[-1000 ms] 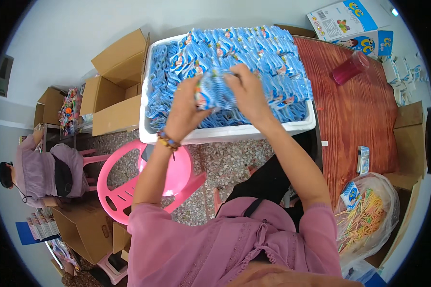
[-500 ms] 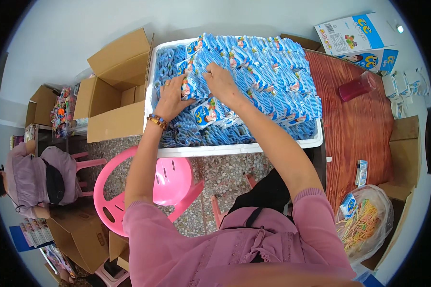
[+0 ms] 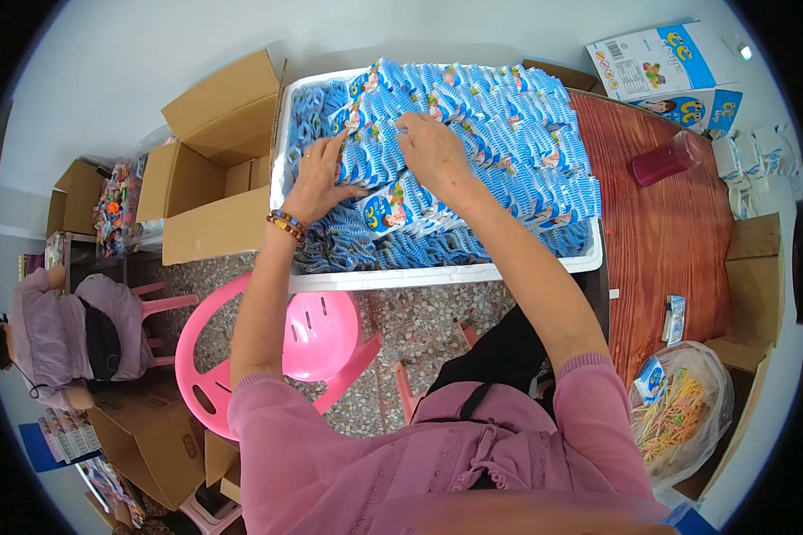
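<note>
Several rows of small blue-and-white printed snack packets (image 3: 509, 116) stand tightly packed in a white foam box (image 3: 393, 281). My left hand (image 3: 317, 183) grips the near-left end of one row, its fingers along the far side and its thumb on the near side. Farther right, my right hand (image 3: 437, 156) is closed over the same row, fingers curled down among the packets. Its fingertips are partly hidden. Beneath and around the upright rows lies a lower layer of blue packets (image 3: 375, 254).
An open cardboard box (image 3: 214, 178) stands left of the foam box. A pink plastic chair (image 3: 321, 334) is below. On the red-brown table (image 3: 633, 241) at right are a dark red cup (image 3: 665, 160) and a bag of coloured sticks (image 3: 678, 415). Another person (image 3: 71, 330) sits far left.
My right hand has slid to the right along the packets. My left hand keeps its place at the row's end, with its fingers slightly shifted.
</note>
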### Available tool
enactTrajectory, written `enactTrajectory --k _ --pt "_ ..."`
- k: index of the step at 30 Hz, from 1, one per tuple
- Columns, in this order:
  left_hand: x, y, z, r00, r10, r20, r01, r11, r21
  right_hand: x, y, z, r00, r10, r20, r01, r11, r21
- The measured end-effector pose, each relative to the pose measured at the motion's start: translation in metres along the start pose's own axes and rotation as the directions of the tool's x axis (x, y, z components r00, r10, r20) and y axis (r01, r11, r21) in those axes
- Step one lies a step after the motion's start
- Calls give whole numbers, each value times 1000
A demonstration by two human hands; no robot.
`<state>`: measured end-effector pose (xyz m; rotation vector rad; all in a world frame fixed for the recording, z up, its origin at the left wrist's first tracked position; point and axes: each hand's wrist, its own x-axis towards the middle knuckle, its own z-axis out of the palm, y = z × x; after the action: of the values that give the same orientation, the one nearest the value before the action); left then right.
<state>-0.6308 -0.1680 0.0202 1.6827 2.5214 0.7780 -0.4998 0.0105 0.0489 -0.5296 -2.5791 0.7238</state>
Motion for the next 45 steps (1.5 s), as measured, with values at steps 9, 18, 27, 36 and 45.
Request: enactTrajectory --k 9,18,27,36,45 --pt "2 -11 -5 994 -79 78 99 947 -306 -26 19 -25 997 -30 -77 41 989 145" --pt "-2 -2 2 1000 11 -26 -16 980 -201 -60 41 -52 999 -9 -51 20 974 225" --pt "-2 -2 1 992 -114 -50 92 943 -320 -86 57 -72 983 182 29 -174 864 473" --pt "7 4 -14 966 -220 -138 156 915 -372 -102 70 -85 972 234 -2 -197 822 535" --pt "101 -43 1 955 -59 -291 12 986 -164 -121 72 -93 967 254 -21 -195 789 583"
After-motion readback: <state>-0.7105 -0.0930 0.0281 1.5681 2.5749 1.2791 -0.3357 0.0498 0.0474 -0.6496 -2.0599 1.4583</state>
